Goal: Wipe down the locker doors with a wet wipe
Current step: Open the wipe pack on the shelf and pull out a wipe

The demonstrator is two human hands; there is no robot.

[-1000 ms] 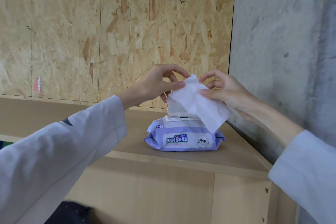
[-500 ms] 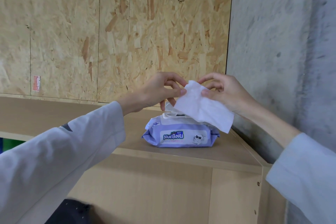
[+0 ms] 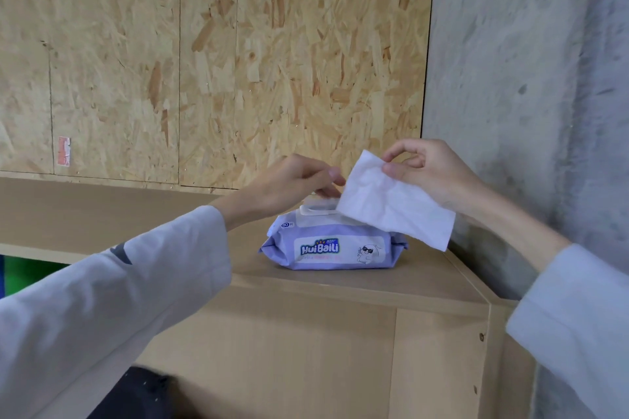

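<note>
Right hand [image 3: 430, 173] pinching wet wipe [image 3: 391, 201] at upper corner, long axis slanting down-right above wipes pack [image 3: 332, 245] on locker top [image 3: 374, 279], left hand [image 3: 292, 180] at pack lid, grip indeterminate, fingertips hidden behind wipe.

- The purple wet-wipe pack [image 3: 332, 247] carries the brand "HuiBaiLi" in blue-and-white letters on its front label — the clearest text in view.
- At the pack's upper left corner sits a small round mark that seems to read "80", followed by a character too small to make out.
- A line of fine pink print runs under the brand name — unreadable.
- A red-and-white sticker [image 3: 63, 150] on the chipboard wall [image 3: 136, 61] is too blurred to read.
</note>
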